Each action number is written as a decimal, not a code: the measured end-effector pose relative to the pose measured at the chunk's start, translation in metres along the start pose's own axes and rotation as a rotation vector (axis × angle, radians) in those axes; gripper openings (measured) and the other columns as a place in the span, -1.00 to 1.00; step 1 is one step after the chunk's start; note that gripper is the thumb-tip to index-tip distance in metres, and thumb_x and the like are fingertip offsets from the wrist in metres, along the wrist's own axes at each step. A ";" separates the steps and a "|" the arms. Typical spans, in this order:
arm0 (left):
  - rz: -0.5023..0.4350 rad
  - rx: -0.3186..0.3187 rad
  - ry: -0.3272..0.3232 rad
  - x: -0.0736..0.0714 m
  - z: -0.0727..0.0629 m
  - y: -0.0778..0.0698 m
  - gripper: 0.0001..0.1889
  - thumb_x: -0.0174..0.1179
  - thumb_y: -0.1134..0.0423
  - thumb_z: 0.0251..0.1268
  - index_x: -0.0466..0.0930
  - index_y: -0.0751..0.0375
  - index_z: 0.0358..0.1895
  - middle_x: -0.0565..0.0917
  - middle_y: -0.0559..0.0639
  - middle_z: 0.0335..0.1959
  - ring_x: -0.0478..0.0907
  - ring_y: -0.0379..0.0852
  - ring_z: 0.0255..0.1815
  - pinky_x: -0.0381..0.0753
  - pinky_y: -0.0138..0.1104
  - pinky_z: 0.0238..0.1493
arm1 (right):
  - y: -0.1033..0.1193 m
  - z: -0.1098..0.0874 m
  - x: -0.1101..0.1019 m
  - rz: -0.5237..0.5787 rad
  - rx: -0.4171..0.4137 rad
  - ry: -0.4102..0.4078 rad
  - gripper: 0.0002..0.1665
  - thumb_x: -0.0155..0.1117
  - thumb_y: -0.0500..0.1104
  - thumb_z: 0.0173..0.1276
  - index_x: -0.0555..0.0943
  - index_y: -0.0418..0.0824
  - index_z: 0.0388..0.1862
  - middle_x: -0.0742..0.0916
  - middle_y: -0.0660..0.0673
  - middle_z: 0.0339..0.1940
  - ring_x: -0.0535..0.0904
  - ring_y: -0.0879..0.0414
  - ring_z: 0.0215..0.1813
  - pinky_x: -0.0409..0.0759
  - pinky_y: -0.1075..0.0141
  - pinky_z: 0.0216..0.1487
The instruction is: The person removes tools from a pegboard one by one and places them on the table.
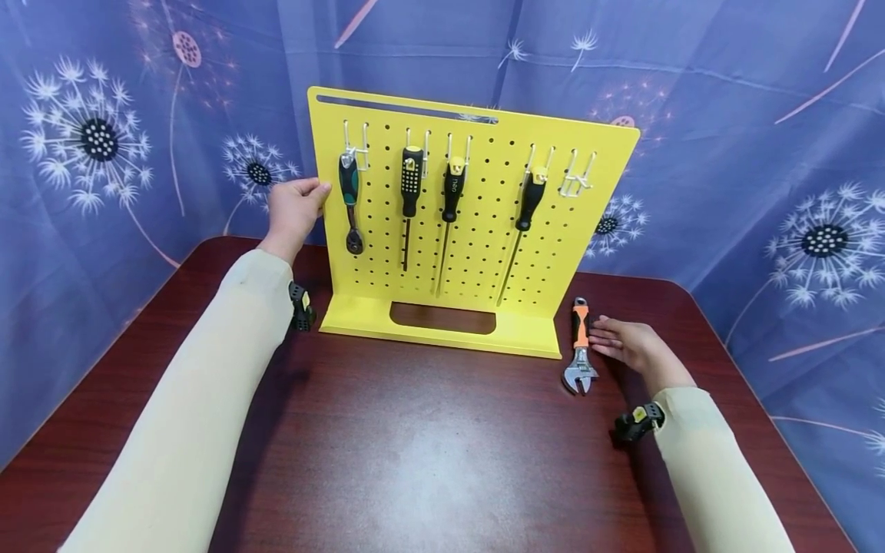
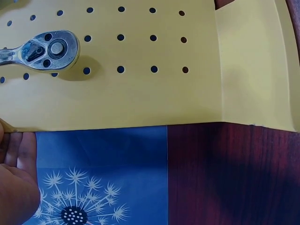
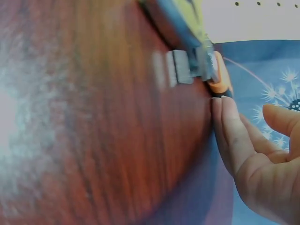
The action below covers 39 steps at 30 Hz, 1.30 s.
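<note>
Dandelion-printed blue cloth (image 1: 228,46) is hanging behind; left hand (image 1: 296,207) is pinching the perforated yellow pegboard's (image 1: 480,238) edge, right hand (image 1: 636,349) extending straight fingers beside a shiny-headed, orange-handled wrench (image 1: 581,342).

Across the middle of the head view we see a smooth, satin-painted board (image 1: 484,238), seemingly sheet metal. At right, the wrench (image 1: 581,338) pairs bright metal with a plastic-looking grip. At left, the ratchet (image 1: 349,192) ends in polished metal. Below, the wood-grained counter (image 1: 415,430) looks glossy; above, we find a matt, lightly creased cloth curtain (image 1: 429,61).
</note>
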<state>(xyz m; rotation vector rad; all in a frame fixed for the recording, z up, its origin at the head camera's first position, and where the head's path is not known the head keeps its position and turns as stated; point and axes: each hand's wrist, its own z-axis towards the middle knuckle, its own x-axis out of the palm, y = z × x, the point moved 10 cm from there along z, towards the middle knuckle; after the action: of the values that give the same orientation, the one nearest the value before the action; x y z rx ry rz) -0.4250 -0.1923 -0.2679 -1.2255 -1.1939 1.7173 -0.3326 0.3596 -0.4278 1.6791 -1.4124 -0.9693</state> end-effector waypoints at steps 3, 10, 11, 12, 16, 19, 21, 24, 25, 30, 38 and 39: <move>0.001 0.005 -0.001 -0.001 0.000 0.000 -0.63 0.16 0.14 0.55 0.66 0.24 0.25 0.68 0.03 -0.01 0.60 -0.24 0.02 0.64 -0.19 0.33 | 0.005 -0.003 0.002 0.003 -0.015 0.037 -0.23 -0.29 -0.10 0.72 -0.27 -0.43 0.66 0.70 0.26 -0.36 0.68 0.44 -0.24 0.73 0.48 -0.11; 0.001 0.009 -0.001 -0.001 0.000 -0.001 -0.64 0.18 0.13 0.54 0.68 0.25 0.22 0.63 -0.18 -0.28 0.56 -0.31 -0.10 0.66 -0.19 0.31 | 0.021 -0.014 -0.001 -0.097 -0.056 0.000 -0.29 -0.28 0.00 0.72 0.04 -0.40 0.63 0.69 0.36 -0.32 0.65 0.48 -0.19 0.70 0.48 -0.12; 0.006 0.011 0.000 -0.001 0.000 -0.001 -0.64 0.18 0.13 0.54 0.68 0.24 0.22 0.63 -0.20 -0.29 0.55 -0.31 -0.11 0.65 -0.19 0.32 | 0.023 -0.016 -0.001 -0.091 -0.064 -0.006 -0.34 -0.27 0.01 0.72 0.11 -0.34 0.60 0.69 0.37 -0.33 0.65 0.48 -0.19 0.69 0.48 -0.13; 0.009 0.012 0.002 -0.001 0.000 -0.002 -0.64 0.17 0.13 0.54 0.68 0.24 0.22 0.64 -0.18 -0.28 0.55 -0.31 -0.11 0.65 -0.18 0.32 | 0.026 -0.019 -0.002 -0.080 -0.072 -0.015 -0.42 -0.26 0.01 0.72 0.20 -0.26 0.54 0.69 0.37 -0.33 0.65 0.48 -0.19 0.69 0.48 -0.14; 0.015 0.007 0.009 0.000 -0.001 -0.001 -0.63 0.17 0.12 0.54 0.66 0.21 0.25 0.69 -0.03 -0.04 0.59 -0.27 -0.02 0.64 -0.19 0.34 | 0.041 -0.029 0.000 -0.001 -0.120 -0.036 -0.74 -0.22 0.01 0.72 0.37 0.03 0.20 0.68 0.37 -0.33 0.62 0.46 -0.19 0.66 0.47 -0.16; 0.011 0.001 0.008 0.000 0.000 -0.001 -0.62 0.17 0.13 0.54 0.65 0.22 0.26 0.69 0.06 0.06 0.61 -0.24 0.03 0.64 -0.20 0.34 | 0.052 -0.038 0.004 0.025 -0.148 -0.067 -0.84 -0.18 0.04 0.71 0.39 0.15 0.05 0.66 0.37 -0.26 0.54 0.43 -0.12 0.64 0.47 -0.13; 0.008 -0.003 0.007 -0.001 0.000 -0.001 -0.62 0.17 0.13 0.54 0.65 0.23 0.26 0.69 0.08 0.08 0.61 -0.19 0.08 0.63 -0.20 0.34 | 0.060 -0.043 0.009 0.039 -0.172 -0.081 -0.86 -0.14 0.06 0.70 0.41 0.18 0.03 0.63 0.36 -0.19 0.47 0.39 -0.04 0.62 0.47 -0.10; 0.009 -0.009 0.002 0.000 0.000 -0.001 -0.62 0.17 0.12 0.54 0.64 0.21 0.27 0.69 0.10 0.14 0.62 -0.16 0.13 0.63 -0.21 0.34 | 0.072 -0.050 0.021 0.038 -0.205 -0.092 -0.87 -0.09 0.10 0.68 0.41 0.22 0.04 0.55 0.32 -0.06 0.37 0.36 0.05 0.55 0.43 0.02; 0.013 -0.005 -0.005 0.000 0.000 -0.001 -0.63 0.17 0.13 0.54 0.65 0.21 0.26 0.71 0.07 0.08 0.63 -0.18 0.09 0.65 -0.22 0.32 | 0.076 -0.052 0.025 0.035 -0.216 -0.095 -0.88 -0.07 0.11 0.67 0.41 0.22 0.05 0.53 0.31 -0.03 0.35 0.36 0.08 0.53 0.40 0.08; 0.016 0.042 -0.062 -0.004 0.001 -0.002 -0.68 0.22 0.15 0.51 0.73 0.28 0.13 0.59 -0.29 -0.51 0.49 -0.38 -0.39 0.66 -0.51 -0.12 | 0.096 -0.059 0.051 -0.013 -0.259 -0.105 -0.78 0.05 0.11 0.63 0.41 0.18 0.16 0.48 0.31 0.06 0.32 0.22 0.35 0.43 0.35 0.25; 0.009 0.079 -0.095 -0.006 0.000 -0.004 -0.70 0.24 0.18 0.49 0.75 0.31 0.08 0.49 -0.40 -0.64 0.40 -0.43 -0.52 0.49 -0.61 -0.35 | 0.131 -0.061 0.086 0.006 -0.360 -0.084 -0.14 0.16 -0.01 0.59 0.06 -0.24 0.68 0.34 -0.12 0.59 0.08 -0.03 0.71 0.45 0.43 0.47; 0.010 0.079 -0.094 -0.006 0.000 -0.004 -0.70 0.24 0.18 0.49 0.75 0.31 0.08 0.51 -0.37 -0.61 0.40 -0.43 -0.51 0.49 -0.61 -0.35 | 0.136 -0.060 0.090 0.004 -0.370 -0.083 -0.14 0.16 -0.02 0.59 0.06 -0.24 0.68 0.28 -0.16 0.64 0.09 -0.04 0.70 0.39 0.36 0.56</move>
<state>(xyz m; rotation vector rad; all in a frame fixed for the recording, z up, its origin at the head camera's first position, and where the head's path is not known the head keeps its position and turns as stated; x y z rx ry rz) -0.4230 -0.1966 -0.2619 -1.1162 -1.1647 1.8289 -0.3292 0.2561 -0.2887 1.3742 -1.1988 -1.2258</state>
